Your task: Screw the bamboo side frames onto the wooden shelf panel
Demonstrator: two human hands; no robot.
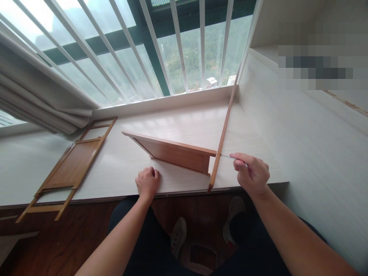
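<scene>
My right hand (252, 172) pinches a slim metal hex key (228, 156). The key's tip meets the outer side of a long wooden rail (225, 122), which lies across the white ledge with its far end up against the window side. A framed wooden panel (175, 150) stands tilted on its edge, one end against the inner side of that rail. Close to the panel's lower edge, my left hand (148, 182) rests on the ledge with curled fingers. Whatever it may hold is hidden.
Another wooden frame with a panel (74, 163) lies at the left, its legs sticking out past the front edge of the ledge (184, 182). A grey curtain (43, 84) hangs beside the barred window. A pale wall (301, 134) bounds the right side. My legs are below.
</scene>
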